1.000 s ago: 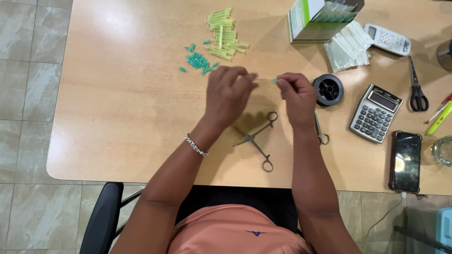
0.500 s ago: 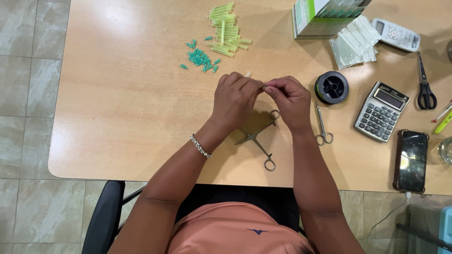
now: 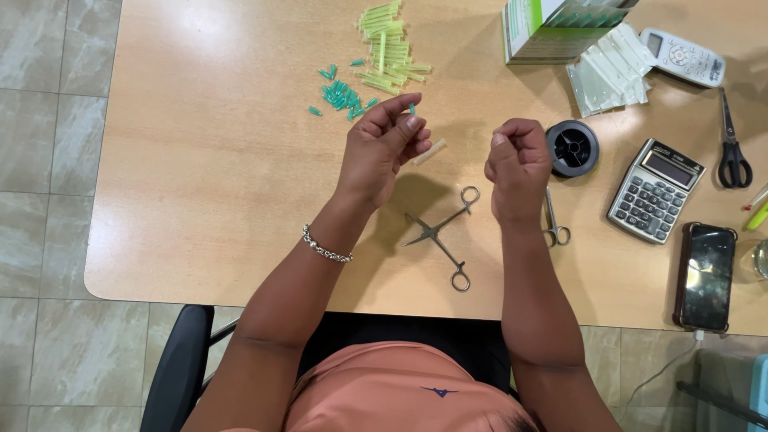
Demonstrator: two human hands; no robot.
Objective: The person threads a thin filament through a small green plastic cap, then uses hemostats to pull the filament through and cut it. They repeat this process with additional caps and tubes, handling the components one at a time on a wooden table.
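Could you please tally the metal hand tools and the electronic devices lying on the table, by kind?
Open forceps: 1
Closed forceps beside the right hand: 1
Scissors: 1
Calculator: 1
Phone: 1
Remote control: 1
Total: 6
The left hand pinches a small green cap.

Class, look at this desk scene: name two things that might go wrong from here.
The small teal cap pinched at the left hand fingertips might slip and drop among the loose teal caps. The cream tube under that hand looks barely held. The open steel forceps lie close below and might snag a wrist.
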